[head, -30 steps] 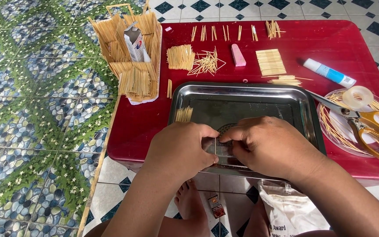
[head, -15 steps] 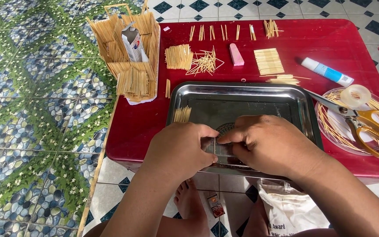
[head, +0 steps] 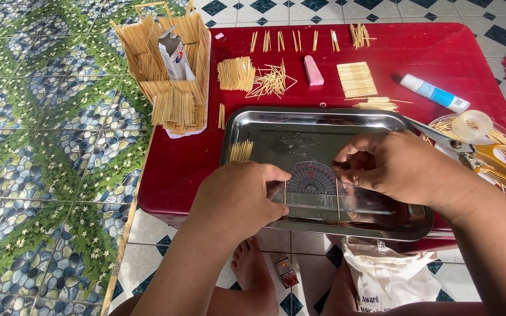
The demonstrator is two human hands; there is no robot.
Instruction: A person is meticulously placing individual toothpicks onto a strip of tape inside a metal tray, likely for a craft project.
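A clear plastic protractor (head: pixel 314 186) lies in a steel tray (head: pixel 323 120) on a red table (head: pixel 171 164). My left hand (head: pixel 238 199) presses the protractor's left end with its fingertips. My right hand (head: pixel 390 167) pinches the right end between thumb and fingers. Two thin wooden sticks (head: pixel 338 199) stand upright along the protractor, one near each hand. A small bundle of sticks (head: pixel 241 151) rests in the tray's left corner.
A stick-built model with a small carton (head: pixel 174 64) stands at the table's back left. Stick piles (head: pixel 235 73), a pink eraser (head: pixel 313 70), a stick mat (head: pixel 356 79) and a glue tube (head: pixel 434 93) lie behind. Yellow-handled scissors (head: pixel 487 158) and tape (head: pixel 472 126) rest on a bowl at right.
My hands have drawn apart, uncovering the protractor and the two sticks. The right hand has shifted right and up.
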